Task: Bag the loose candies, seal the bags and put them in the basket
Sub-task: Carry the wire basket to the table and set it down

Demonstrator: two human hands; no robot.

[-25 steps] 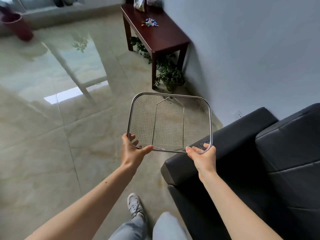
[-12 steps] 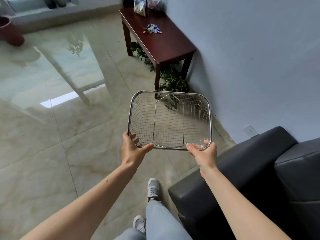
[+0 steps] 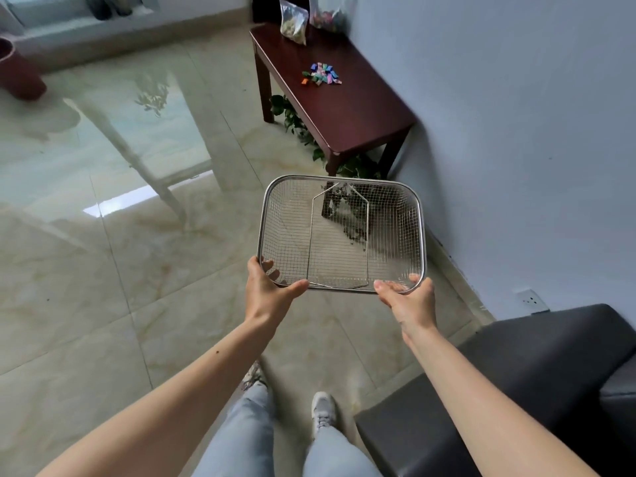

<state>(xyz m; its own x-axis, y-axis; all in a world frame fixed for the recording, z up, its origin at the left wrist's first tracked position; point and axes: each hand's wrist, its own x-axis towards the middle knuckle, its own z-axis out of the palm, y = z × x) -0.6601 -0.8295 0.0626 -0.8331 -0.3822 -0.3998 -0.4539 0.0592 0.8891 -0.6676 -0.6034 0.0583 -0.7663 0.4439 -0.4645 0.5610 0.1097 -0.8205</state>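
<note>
Between both hands [image 3: 339, 299], wire basket [image 3: 395, 228]

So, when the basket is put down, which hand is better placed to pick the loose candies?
Probably right: the right hand is on the side of the dark wooden table with the colourful candies.

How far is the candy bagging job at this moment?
Done: two filled clear bags stand on the dark wooden table. In hand: left hand and right hand carry the empty wire-mesh basket. Left: the pile of colourful loose candies is unbagged.
</note>
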